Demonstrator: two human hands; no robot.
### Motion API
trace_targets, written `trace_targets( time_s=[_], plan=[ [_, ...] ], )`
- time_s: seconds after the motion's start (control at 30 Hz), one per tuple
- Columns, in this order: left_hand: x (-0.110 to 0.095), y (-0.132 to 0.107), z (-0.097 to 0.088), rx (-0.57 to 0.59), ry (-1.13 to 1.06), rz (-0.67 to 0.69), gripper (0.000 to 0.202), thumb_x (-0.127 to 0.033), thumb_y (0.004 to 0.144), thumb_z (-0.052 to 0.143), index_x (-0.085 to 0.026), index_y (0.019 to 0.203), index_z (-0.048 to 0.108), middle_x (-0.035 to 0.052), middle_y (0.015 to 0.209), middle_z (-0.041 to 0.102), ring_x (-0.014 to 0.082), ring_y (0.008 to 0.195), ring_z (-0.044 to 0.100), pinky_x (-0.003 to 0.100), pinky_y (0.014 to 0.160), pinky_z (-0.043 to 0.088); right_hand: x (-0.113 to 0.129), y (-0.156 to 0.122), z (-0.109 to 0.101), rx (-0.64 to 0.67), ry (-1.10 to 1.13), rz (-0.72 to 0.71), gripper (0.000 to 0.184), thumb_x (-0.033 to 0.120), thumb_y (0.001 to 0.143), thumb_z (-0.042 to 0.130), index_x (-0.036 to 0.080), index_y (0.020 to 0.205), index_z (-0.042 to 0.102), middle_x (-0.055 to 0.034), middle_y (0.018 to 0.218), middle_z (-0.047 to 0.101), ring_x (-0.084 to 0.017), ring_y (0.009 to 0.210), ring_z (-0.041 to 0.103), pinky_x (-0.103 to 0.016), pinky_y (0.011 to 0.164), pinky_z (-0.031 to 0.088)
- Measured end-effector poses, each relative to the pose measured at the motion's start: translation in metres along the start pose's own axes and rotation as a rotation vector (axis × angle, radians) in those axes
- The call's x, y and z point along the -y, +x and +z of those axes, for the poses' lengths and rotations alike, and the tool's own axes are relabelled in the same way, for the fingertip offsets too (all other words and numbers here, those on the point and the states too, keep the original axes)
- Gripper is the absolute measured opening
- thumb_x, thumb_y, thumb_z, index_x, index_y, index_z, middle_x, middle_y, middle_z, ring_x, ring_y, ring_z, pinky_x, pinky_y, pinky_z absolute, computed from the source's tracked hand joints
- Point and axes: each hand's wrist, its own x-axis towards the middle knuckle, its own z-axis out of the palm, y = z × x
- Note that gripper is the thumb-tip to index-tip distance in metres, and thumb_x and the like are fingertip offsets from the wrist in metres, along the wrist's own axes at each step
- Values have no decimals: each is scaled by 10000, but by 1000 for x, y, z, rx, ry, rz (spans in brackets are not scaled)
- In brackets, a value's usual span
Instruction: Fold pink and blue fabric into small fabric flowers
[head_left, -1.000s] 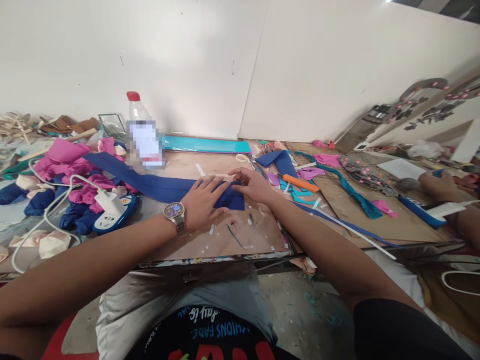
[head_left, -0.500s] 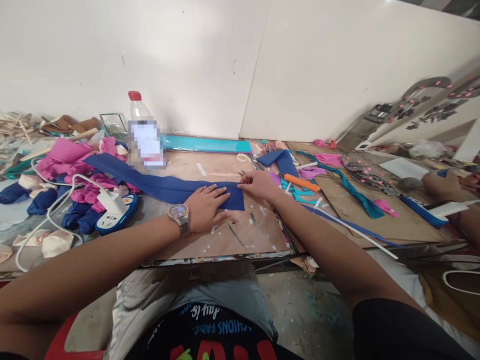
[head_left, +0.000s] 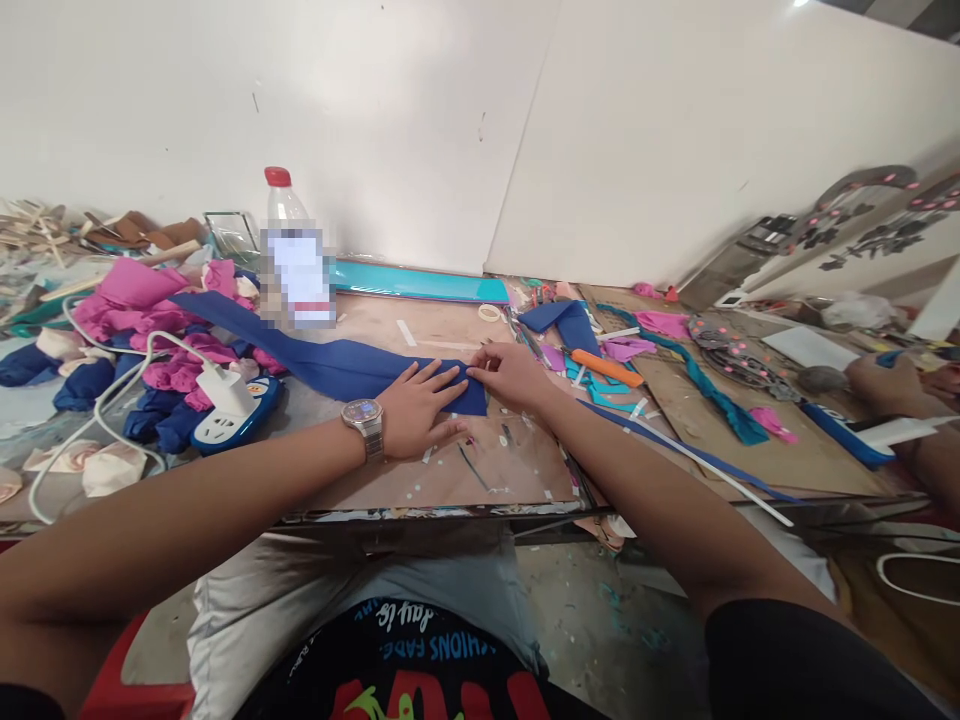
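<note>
"White wall panels [head_left: 375,130] at the back; head view, the only one. Brown tabletop [head_left: 525,455], flecked with scraps. Clock centred on the hands, 12 toward the wall."

"Noted. Blue cloth strip [head_left: 330,368]?"

"Lying on the tabletop, near end beneath the hands. Far end runs out between 9 and 10 o'clock, onto a heap of pink and blue cloth pieces [head_left: 139,285]."

"Left hand [head_left: 411,412]?"

"Palm down on the strip, fingers spread. Grip wide. Metal watch [head_left: 362,412] at the wrist."

"Right hand [head_left: 514,375]?"

"At the near end. Grip narrow, thumb and fingertips pinching the upper edge. Anything smaller between them: cannot tell."

"Surroundings?"

"Red-capped bottle [head_left: 286,205], 10 o'clock. Tape ring [head_left: 491,319], 1. Orange-handled tool [head_left: 607,368], 3. White rod [head_left: 705,466], between 3 and 4. Power strip [head_left: 232,435], between 8 and 9, white plug [head_left: 225,390] in it. Co-worker's hand [head_left: 889,385], well apart at 3."
</note>
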Motion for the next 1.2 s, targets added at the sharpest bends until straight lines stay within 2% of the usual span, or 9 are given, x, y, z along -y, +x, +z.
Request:
trace_targets(
  time_s=[0.23,0.43,0.7,0.9,1.0,1.1,1.2],
  plan=[
    [-1,0,-1,-2,5,-28,735,-695,993,320,-274,1586,425,94,1698,314,378,1565,277,597,1259,245,-2,1,3,27,-32,-9,114,299,840,742,190,855,773,-18,749,721,-145,655,597,-266,636,413],
    [-3,-1,-1,3,3,-40,725,-745,964,341,-364,1573,434,109,1703,292,444,1564,242,662,1231,222,-4,3,6,3,-54,-46,119,312,854,746,205,874,793,-25,760,730,-153,667,611,-273,644,423],
    [-3,1,-1,28,-12,-45,754,-766,953,321,-371,1589,404,99,1716,263,452,1573,206,688,1231,183,-4,6,11,5,-59,-64,130,327,855,761,206,882,801,-25,766,719,-151,673,600,-273,649,413],
    [-3,0,0,5,-12,-48,758,-769,953,313,-364,1586,411,94,1714,269,446,1570,222,676,1239,183,0,5,8,38,-41,-100,151,320,871,724,197,894,807,-31,774,704,-154,675,602,-279,654,431],
    [-3,0,0,6,-15,-43,760,-772,952,317,-362,1584,416,103,1712,271,451,1570,219,675,1238,186,1,5,4,61,0,-149,201,248,904,626,192,926,818,-51,828,716,-175,743,634,-299,712,468],
    [-2,0,-1,10,-24,-42,745,-764,957,321,-366,1579,424,100,1711,274,444,1572,216,677,1238,184,-1,5,0,90,53,-175,301,138,862,558,209,956,834,-66,927,727,-198,866,667,-324,827,502],
    [-1,0,-1,18,-27,-41,748,-766,955,323,-371,1583,414,90,1716,266,442,1576,204,680,1238,177,-5,5,-3,121,49,-198,365,108,827,547,231,1001,843,-65,957,704,-202,895,665,-336,869,511]
  ],
)
